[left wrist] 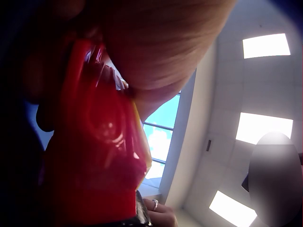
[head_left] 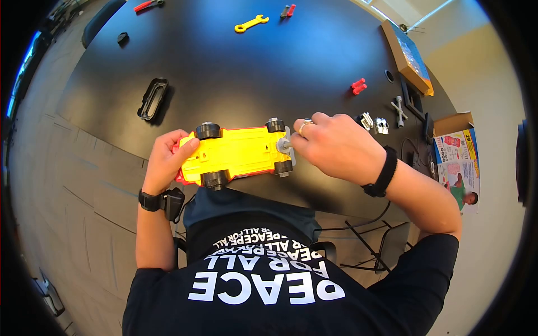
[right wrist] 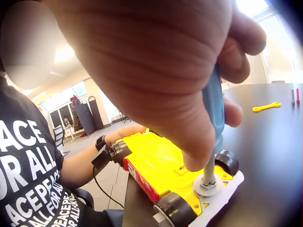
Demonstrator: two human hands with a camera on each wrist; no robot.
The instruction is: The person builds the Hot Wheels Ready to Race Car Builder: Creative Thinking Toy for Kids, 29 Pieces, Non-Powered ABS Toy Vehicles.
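A toy car [head_left: 235,154] is held upside down over the table's near edge, its yellow underside and black wheels facing up. My left hand [head_left: 164,159] grips its left end, thumb on the yellow base. In the left wrist view, the car's glossy red body [left wrist: 104,137] fills much of the picture. At the other end, my right hand [head_left: 342,147] holds a toy screwdriver [right wrist: 214,109] by its blue handle. Its grey shaft stands upright on a round grey fastener [right wrist: 207,188] between two wheels. Next to the fastener, a pale grey plate [right wrist: 225,201] runs along the car's end.
On the dark table [head_left: 235,78] lie a black tray-like part [head_left: 152,101], a yellow wrench [head_left: 252,23], red bolts [head_left: 358,86], silver pieces [head_left: 381,125] and a grey cross-shaped tool [head_left: 399,112]. An open cardboard box [head_left: 408,59] and a printed box [head_left: 459,162] stand at the right.
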